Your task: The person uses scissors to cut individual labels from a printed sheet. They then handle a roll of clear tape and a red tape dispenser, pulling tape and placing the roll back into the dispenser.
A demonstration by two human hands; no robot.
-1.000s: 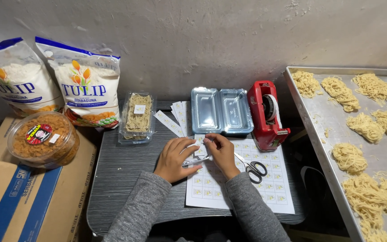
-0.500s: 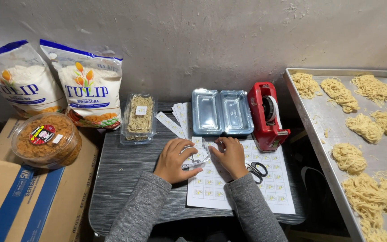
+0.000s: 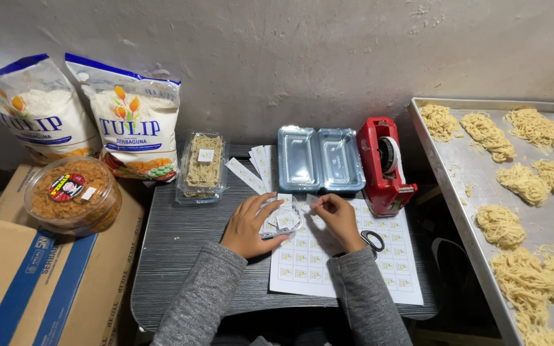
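Both hands are working over the white printed sticker sheet [image 3: 347,256] on the dark tabletop [image 3: 181,256]: left hand [image 3: 251,224] is pinning a small cut label [image 3: 285,220], right hand [image 3: 338,218] is pinching one. One clear noodle-filled box [image 3: 202,166] is already wearing a label; the empty clear hinged tray [image 3: 318,158] isn't.

Two white-and-blue flour bags [image 3: 91,115] lean against the wall at left. A brown cardboard box [image 3: 46,282] carries a round clear tub [image 3: 72,195] with a red-black label. A white sheet of small square labels [image 3: 344,263] lies on the table, cut label strips [image 3: 254,168] behind it beside a clear labelled noodle pack [image 3: 201,168].
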